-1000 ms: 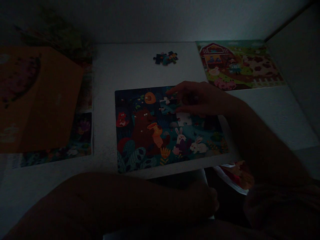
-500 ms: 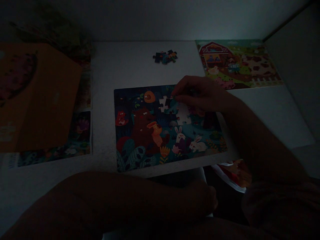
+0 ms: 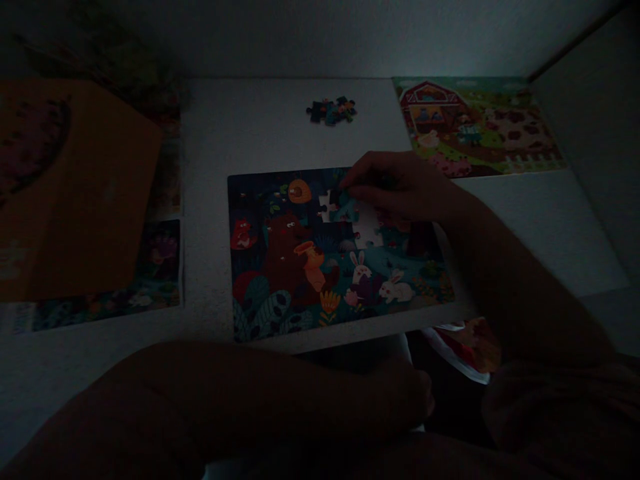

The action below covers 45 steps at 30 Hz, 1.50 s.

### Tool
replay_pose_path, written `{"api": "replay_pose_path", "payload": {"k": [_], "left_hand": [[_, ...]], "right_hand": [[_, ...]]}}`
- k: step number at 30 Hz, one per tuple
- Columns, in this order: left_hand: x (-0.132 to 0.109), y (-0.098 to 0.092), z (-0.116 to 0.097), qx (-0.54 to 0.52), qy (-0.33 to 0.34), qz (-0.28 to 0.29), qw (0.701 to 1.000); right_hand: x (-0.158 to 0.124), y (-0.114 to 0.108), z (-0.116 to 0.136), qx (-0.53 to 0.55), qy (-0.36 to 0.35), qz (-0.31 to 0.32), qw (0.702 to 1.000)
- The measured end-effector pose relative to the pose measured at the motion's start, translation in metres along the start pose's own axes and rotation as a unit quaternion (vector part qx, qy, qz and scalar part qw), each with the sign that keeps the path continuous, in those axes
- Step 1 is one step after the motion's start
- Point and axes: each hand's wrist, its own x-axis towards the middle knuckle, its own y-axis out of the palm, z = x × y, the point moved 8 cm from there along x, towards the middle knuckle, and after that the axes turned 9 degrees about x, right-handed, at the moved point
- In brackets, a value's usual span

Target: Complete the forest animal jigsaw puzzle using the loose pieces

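Right hand (image 3: pixel 395 187) hangs over the top part of the forest jigsaw puzzle (image 3: pixel 280 293); its fingers (image 3: pixel 357 180) bend down and pinch a teal puzzle piece (image 3: pixel 343 212); that piece sits near the puzzle's 12 o'clock edge; a small white gap (image 3: pixel 325 207) is just beside it at 9 o'clock, and a bigger white gap (image 3: pixel 367 227) is at 4 o'clock; left hand (image 3: pixel 407 393) is curled up like a loose fist near the puzzle's bottom edge, at about 5 o'clock; it is too dark to tell if it holds anything; the puzzle shows a brown bear (image 3: pixel 285 260) with an orange honey pot (image 3: pixel 311 260), two white rabbits (image 3: pixel 395 288), a little red animal (image 3: pixel 241 235) and a round beehive (image 3: pixel 299 192); it lies on a white table (image 3: pixel 250 133); a small heap of loose puzzle pieces (image 3: pixel 331 111) lies at 12 o'clock from it; a farm puzzle (image 3: pixel 480 130) with a red barn lies at 1 o'clock; a tilted orange box (image 3: pixel 80 187) is at 9 o'clock, on top of another picture puzzle (image 3: pixel 107 287); a red and white packet (image 3: pixel 465 347) is at 5 o'clock, past the table edge.
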Motion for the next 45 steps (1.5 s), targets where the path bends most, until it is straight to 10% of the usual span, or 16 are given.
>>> {"api": "replay_pose_path", "payload": {"k": [23,45], "left_hand": [[0.005,0.02,0.001,0.004,-0.085,-0.073,0.994],[0.005,0.016,0.006,-0.044,-0.071,-0.048,0.995]], "right_hand": [[-0.018,-0.006,0.013,0.041,0.085,0.188,0.978],[-0.012,-0.007,0.006,-0.053,0.019,0.16,0.986]]}}
